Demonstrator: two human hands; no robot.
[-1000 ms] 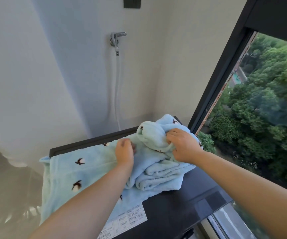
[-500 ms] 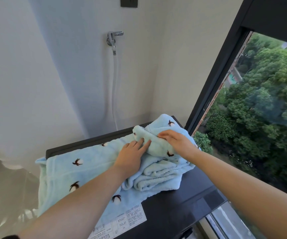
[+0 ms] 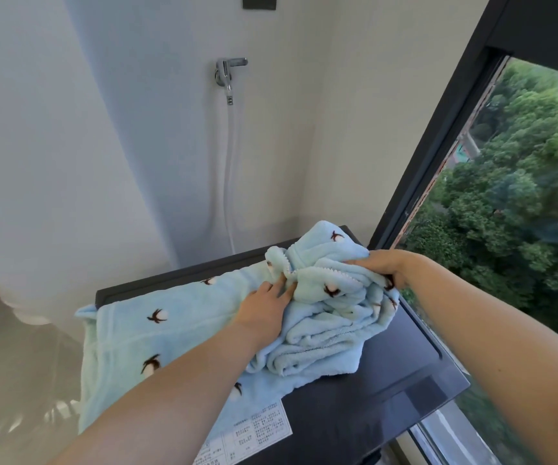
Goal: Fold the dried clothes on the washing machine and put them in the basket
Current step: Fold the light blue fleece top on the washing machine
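Gripping bunched light-blue fleece garment (image 3: 324,297) atop black washing machine (image 3: 405,391): right hand (image 3: 379,266) fingers curled into fabric; left hand (image 3: 264,307) flat, fingers straight, pressing.

We see one light blue fleece garment (image 3: 170,330), printed with small white cotton bolls on dark stems, lying on the dark, glossy top of the washing machine (image 3: 388,397). Its left part is spread flat and droops over the machine's left edge. Its right part is bunched into a rumpled heap of soft rolled folds toward the back right corner, with a white scalloped hem showing on top. Our left hand (image 3: 264,307) presses straight fingers into the heap, and our right hand (image 3: 381,266) grips its right side.
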